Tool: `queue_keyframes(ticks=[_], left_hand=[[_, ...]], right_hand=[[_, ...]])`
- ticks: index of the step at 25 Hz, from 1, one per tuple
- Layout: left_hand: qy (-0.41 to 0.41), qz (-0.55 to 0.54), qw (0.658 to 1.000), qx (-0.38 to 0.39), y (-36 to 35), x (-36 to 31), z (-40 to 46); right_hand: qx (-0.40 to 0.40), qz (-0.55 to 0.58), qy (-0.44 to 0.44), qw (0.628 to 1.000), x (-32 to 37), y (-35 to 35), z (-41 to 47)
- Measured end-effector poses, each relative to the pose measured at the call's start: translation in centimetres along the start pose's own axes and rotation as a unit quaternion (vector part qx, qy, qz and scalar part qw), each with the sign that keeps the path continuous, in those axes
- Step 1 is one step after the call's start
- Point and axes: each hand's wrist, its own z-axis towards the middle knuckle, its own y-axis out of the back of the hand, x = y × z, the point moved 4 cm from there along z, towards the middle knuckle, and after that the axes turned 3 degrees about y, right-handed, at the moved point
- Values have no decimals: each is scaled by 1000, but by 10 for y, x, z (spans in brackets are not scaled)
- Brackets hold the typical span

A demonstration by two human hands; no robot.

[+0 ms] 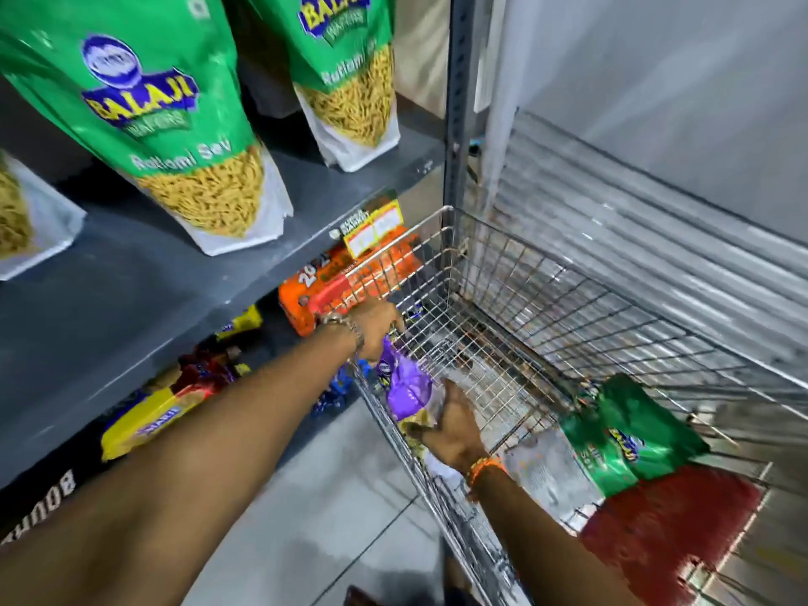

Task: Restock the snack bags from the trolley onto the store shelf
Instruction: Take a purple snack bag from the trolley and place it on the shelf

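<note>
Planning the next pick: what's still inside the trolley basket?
In the wire trolley: a purple snack bag between the left hand and right hand, and a green Balaji bag over something red. Whatever lies beneath these is hidden.

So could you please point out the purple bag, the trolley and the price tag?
purple bag [406, 387], head view, crinkled front.
trolley [450, 208], head view, far-left top rim corner.
price tag [374, 229], head view, yellow label face.

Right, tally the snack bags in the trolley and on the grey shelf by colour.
Green bags on the grey shelf: 3, left edge, middle, right
Green bag in the trolley: 1
Purple bag in the trolley: 1
Total: 5
</note>
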Motion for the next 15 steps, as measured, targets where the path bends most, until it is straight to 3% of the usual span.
queue_keyframes(ticks=[5, 9, 11, 15], left_hand=[[-42, 6, 998, 43, -20, 5, 43], [-64, -21, 998, 2, -21, 2, 49], [-73, -49, 996, -23, -17, 0, 46], [-79, -143, 984, -70, 0, -6, 32]], right_hand=[[-22, -145, 11, 989, -19, -25, 12], [-66, -183, 41, 980, -24, -23, 9], [-80, -147, 23, 986, -26, -15, 7], [-57, 29, -32, 997, -32, 14, 5]])
